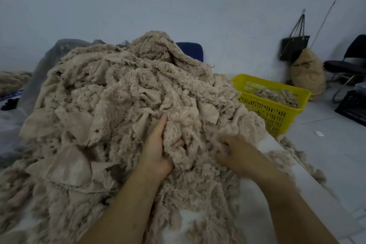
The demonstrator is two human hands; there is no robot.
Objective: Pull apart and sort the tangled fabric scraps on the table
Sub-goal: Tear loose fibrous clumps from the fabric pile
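A yellow basket (263,109) with slotted walls stands on the floor just beyond the counter's (190,222) far right corner; it holds a shallow layer of beige fluffy scraps (277,96), well below its rim. A black crate (354,109) sits at the right edge, cut off by the frame, and its contents cannot be seen. Against the wall a dark bag (295,47) hangs from a hook, with a bulging tan sack (309,73) below it, its contents hidden. The pile of fabric scraps (118,95) covers most of the counter in a tall tangled heap of beige shaggy pieces and smooth backing, and some fluff spills over the right edge. The left hand (158,152) is at the near side of the heap, its thumb curled into a shaggy fold and its fingers laid along the fold's other side, gripping it. The right hand (237,150) is just beside it, blurred, its fingers sunk into the fluff, so I cannot tell whether they grip anything. Behind the heap only the top of a blue chair back (192,49) shows, and grey plastic sheeting (49,55) is half hidden at left.
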